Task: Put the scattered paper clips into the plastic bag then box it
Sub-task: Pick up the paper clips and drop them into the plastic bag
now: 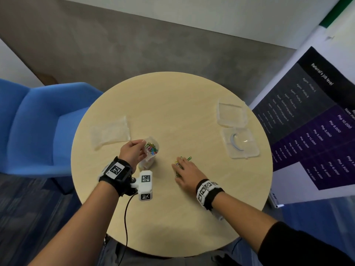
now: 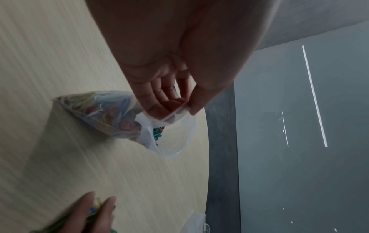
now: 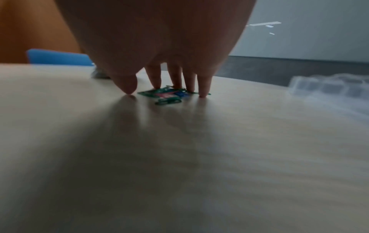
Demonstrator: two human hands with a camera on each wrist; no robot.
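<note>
A small clear plastic bag [image 1: 152, 148] stands on the round table [image 1: 172, 104], holding several coloured paper clips. My left hand [image 1: 132, 153] pinches its rim and keeps the mouth apart; in the left wrist view the thumb and fingers [image 2: 171, 100] pinch the bag [image 2: 103, 110] at its edge. My right hand [image 1: 185, 172] lies spread over a small heap of loose paper clips [image 1: 186, 158] at the table's middle. Its straight fingertips [image 3: 203, 89] touch down around the clips [image 3: 169, 96]. The clear plastic box [image 1: 241, 144] stands open at the right.
The box's hinged lid [image 1: 231, 114] lies flat behind it, near the table's right edge. A second, flat plastic bag [image 1: 110, 132] lies at the left. A blue armchair [image 1: 38, 121] stands left of the table and a printed banner [image 1: 317, 121] to the right.
</note>
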